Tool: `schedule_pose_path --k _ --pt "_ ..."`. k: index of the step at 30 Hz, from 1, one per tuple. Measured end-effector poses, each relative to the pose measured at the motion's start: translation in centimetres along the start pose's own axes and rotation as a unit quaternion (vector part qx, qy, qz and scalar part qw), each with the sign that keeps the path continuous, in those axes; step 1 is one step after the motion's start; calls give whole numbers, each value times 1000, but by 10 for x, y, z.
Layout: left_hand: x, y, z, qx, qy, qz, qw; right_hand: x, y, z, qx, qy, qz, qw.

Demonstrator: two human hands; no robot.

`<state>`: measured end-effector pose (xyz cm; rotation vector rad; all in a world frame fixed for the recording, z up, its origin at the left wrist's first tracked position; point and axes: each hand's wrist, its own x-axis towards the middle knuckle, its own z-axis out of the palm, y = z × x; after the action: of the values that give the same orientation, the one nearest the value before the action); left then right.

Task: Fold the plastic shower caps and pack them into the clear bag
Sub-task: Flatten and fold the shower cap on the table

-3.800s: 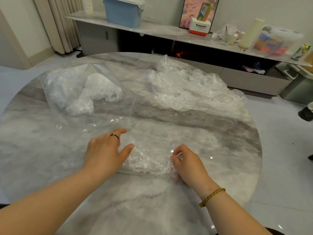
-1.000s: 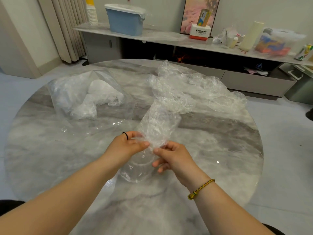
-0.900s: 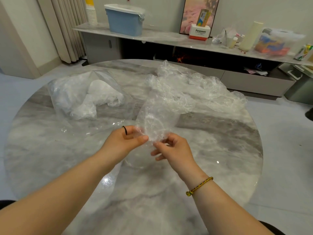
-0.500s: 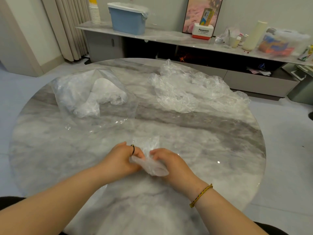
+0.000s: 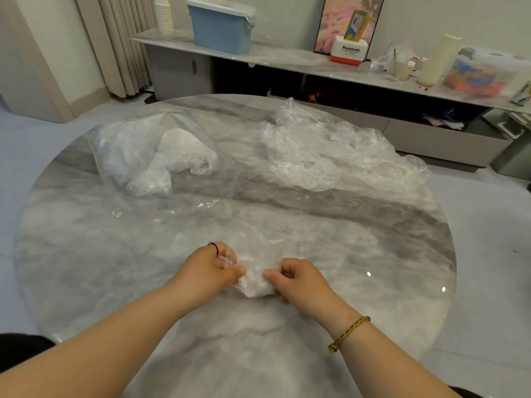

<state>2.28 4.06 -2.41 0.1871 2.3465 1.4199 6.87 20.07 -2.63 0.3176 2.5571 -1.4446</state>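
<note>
We've got the shower cap [image 5: 254,278] bunched low over the near counter [image 5: 359,254], left hand [image 5: 209,268] and right hand [image 5: 298,278] both pinching it. Clear bag [image 5: 161,165] sits far left, loose caps pile [image 5: 333,150] far right.

Your left hand [image 5: 207,271] and right hand [image 5: 298,280] meet at the near middle of the table [image 5: 373,254], holding one shower cap [image 5: 255,280] between them. Behind and to the left lies the clear bag [image 5: 218,179] with folded caps [image 5: 178,150] in it. Behind and to the right, well apart from the bag, sits the loose pile [image 5: 330,150]. A sideboard [image 5: 287,60] stands beyond the table.
</note>
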Motion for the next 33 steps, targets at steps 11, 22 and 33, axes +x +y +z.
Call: schedule_pose_path --k 11,22,33 --pt "-2 -22 24 373 142 406 822 5 8 7 -28 53 -2 998" --pt "1 -38 26 512 -24 224 829 -7 5 20 -316 129 -171 924" --pt "4 -46 31 562 -48 206 800 -3 11 21 -442 27 -109 890"
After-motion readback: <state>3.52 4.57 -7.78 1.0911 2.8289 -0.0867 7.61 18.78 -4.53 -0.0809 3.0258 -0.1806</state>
